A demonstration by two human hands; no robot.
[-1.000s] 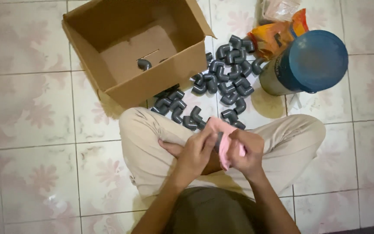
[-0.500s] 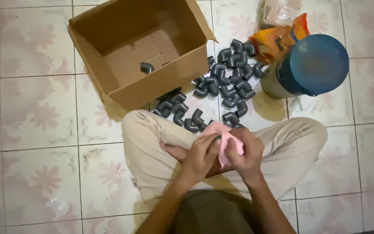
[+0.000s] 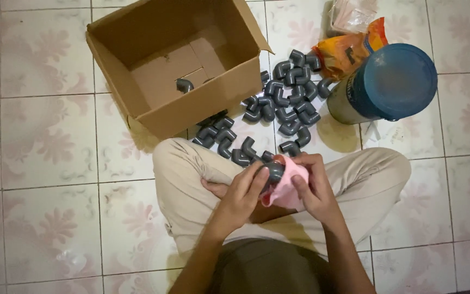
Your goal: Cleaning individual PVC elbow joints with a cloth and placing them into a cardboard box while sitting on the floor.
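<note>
Grey pipe elbow wiped in a pink cloth, held over the lap.

The grey elbow point(image 3: 273, 171) sits in the pink cloth point(image 3: 288, 185), left hand point(image 3: 244, 193) pinching it, right hand point(image 3: 312, 188) closed on the cloth. A loose pinch could let it slip to the tiled floor point(image 3: 44, 179) among the loose elbows point(image 3: 278, 103) beside the cardboard box point(image 3: 191, 109).

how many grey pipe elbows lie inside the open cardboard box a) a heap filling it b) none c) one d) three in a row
c: a single grey plastic pipe elbow lies on the bottom of the open brown cardboard box, while the rest sit in a pile of grey elbows on the tiled floor beside it.
</note>
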